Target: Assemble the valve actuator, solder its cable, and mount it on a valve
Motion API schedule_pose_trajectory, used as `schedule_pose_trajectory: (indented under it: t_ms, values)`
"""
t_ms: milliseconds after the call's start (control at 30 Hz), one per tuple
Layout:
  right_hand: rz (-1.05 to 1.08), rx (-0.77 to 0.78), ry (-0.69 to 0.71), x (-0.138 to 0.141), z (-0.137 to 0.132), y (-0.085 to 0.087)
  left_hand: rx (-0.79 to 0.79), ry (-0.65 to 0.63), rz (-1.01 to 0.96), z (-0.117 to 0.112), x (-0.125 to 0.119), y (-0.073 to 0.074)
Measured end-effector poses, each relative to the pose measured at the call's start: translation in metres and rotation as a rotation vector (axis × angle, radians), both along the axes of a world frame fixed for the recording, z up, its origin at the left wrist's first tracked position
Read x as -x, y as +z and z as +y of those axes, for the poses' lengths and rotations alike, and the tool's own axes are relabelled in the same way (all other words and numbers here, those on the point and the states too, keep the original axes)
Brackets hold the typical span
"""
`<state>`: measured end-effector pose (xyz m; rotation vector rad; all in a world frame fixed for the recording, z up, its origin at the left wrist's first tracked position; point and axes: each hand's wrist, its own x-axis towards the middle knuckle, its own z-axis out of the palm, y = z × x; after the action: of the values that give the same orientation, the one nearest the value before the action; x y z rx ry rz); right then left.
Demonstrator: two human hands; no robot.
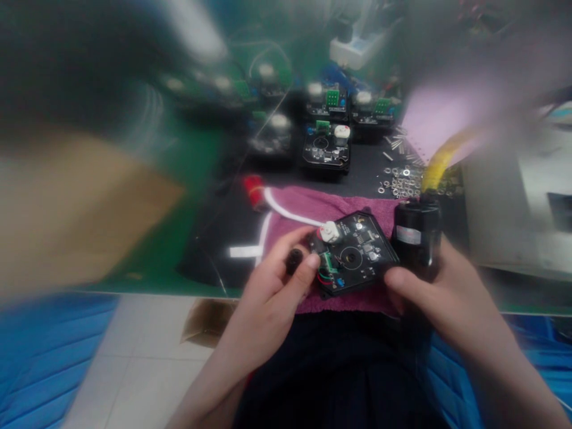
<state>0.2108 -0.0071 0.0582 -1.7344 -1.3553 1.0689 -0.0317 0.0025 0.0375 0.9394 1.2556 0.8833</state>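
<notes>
Recording a circuit board [357, 253] lying flat on a purple cloth [313, 205] at the near edge of the table [187, 179], between the two hands.

Finding the left hand [268, 292] closed, thumb and forefinger pinching a small black knob [295, 260] right against the board's left edge. Noting a white part [329, 231] and red wires [324, 277] close by on that side.

Finding the right hand [433, 298] wrapped around a black screwdriver [415, 238], holding it upright just beside the board's right corner. Noting a yellow cable [440, 161] rising from its top. Unable to tell, through the blur, whether the thumb is touching the board.

Judging the board light, stiff and fragile: advising a hold by the bare edges or corners, keeping off the raised parts and wires. Judging the knob small, light and liable to slip from a loose pinch. Judging the screwdriver heavier and rigid, suiting a full grip around the barrel.

Noting loose washers [402, 179] on the dark mat [210, 250] behind, well apart from both hands, and further boards [326, 149] beyond.
</notes>
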Motion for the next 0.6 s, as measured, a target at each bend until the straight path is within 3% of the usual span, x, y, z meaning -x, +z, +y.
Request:
schedule_pose_trajectory:
  t_ms: [133, 233, 367, 467, 600]
  values:
    - [0.267, 0.176, 0.016, -0.004, -0.004, -0.009, -0.009, -0.086, -0.023, -0.003, 0.001, -0.002]
    - [0.350, 0.186, -0.011, -0.005, -0.007, -0.013, -0.008, -0.148, -0.036, -0.004, -0.004, -0.002]
    - [0.169, 0.042, -0.055, 0.003, -0.012, -0.006, -0.033, -0.119, 0.038, 0.002, -0.015, 0.003]
    - [0.024, -0.044, -0.116, 0.015, -0.023, 0.003, -0.068, -0.135, -0.068, 0.007, -0.015, 0.007]
    - [0.022, -0.104, -0.168, 0.027, -0.039, 0.011, -0.179, -0.123, -0.250, 0.009, -0.007, 0.006]
